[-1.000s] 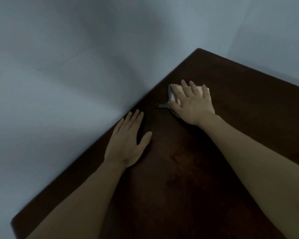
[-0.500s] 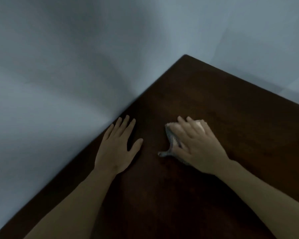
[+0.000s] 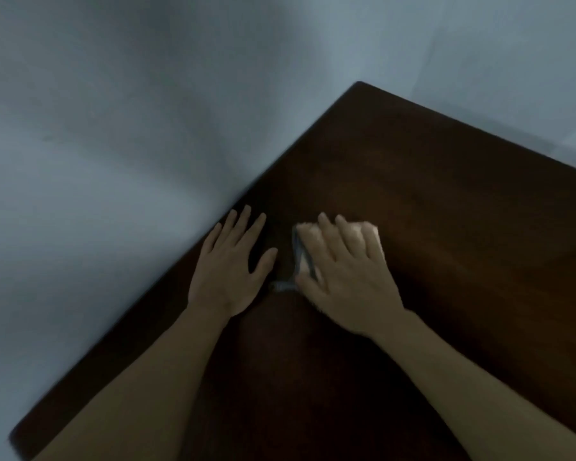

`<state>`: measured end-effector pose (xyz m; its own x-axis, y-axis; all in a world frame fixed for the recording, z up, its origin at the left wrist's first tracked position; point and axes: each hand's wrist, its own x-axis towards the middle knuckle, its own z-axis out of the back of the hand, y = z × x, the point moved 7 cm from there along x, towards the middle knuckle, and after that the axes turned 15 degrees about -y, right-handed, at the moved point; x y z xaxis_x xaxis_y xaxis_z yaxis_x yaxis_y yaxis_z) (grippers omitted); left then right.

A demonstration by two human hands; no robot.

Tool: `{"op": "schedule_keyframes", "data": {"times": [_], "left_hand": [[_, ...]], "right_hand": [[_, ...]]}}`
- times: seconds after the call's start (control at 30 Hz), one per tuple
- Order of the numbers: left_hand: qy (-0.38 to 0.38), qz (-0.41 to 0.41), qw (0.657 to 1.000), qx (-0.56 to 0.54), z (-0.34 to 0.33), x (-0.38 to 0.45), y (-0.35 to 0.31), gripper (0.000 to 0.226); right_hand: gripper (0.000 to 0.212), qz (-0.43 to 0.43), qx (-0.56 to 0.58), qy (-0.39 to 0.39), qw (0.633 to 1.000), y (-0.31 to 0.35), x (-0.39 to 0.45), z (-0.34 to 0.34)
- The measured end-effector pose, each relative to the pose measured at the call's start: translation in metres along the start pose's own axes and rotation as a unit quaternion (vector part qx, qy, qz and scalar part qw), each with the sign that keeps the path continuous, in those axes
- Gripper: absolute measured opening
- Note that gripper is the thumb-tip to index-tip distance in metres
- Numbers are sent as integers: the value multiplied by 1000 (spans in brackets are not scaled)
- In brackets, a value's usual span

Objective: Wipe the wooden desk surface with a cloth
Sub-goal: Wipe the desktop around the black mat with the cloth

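A dark wooden desk (image 3: 446,201) fills the lower right of the head view, its far corner at the top. A small pale cloth (image 3: 305,242) with a grey edge lies on it near the middle. My right hand (image 3: 345,277) presses flat on the cloth, fingers spread and pointing away from me, covering most of it. A grey tail of the cloth sticks out toward my left hand. My left hand (image 3: 233,269) rests flat on the desk just left of the cloth, near the desk's left edge, holding nothing.
Grey-white walls (image 3: 130,144) run close along the desk's left edge and behind its far edge. Bare dark wood stretches to the right of my right hand and toward the far corner.
My right hand has slid the cloth back from near the far corner toward me and to the left, ending beside my left hand. The left hand has stayed flat on the desk.
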<state>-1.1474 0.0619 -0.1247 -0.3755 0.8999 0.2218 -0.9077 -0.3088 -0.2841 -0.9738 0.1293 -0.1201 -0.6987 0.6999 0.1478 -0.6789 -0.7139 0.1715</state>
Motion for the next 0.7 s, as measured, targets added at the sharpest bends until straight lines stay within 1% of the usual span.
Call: {"op": "schedule_keyframes", "data": {"times": [0.1,0.17,0.23,0.3,0.37,0.4,0.47,0.57,0.6,0.63,0.7], "left_hand": [[0,-3,1000,-1,1,0,-2,74],[-2,-10,1000,-2,2,0,-4,73],[-6,-18,1000,-1,1,0,-4,72],[-18,-30,999,-4,1,0,-5,71],[-28,-37,999,-7,2,0,-6,69],[-29,-38,999,-7,2,1,-5,69],[-24,-47,999,0,1,1,-7,67],[-35,-63,997,27,3,0,-12,63],[-40,-62,997,31,4,-1,-14,62],[-42,-56,997,27,5,-2,-19,62],[-36,-38,999,-11,4,-6,-36,62]], "right_hand": [[73,57,-2,54,997,-11,-46,3],[73,47,-18,56,997,-43,-37,8],[76,-20,-45,42,998,-90,-2,11],[76,-108,-58,54,991,-135,34,9],[75,-163,-71,52,983,-151,52,6],[75,-171,-75,44,981,-144,54,5],[73,-150,-65,28,986,-111,42,4],[70,-69,-43,-12,997,-49,-11,11],[70,-38,-30,-10,999,-34,-31,14],[70,-8,-15,8,1000,-26,-49,14],[70,36,-2,53,998,-31,-71,14]]}}
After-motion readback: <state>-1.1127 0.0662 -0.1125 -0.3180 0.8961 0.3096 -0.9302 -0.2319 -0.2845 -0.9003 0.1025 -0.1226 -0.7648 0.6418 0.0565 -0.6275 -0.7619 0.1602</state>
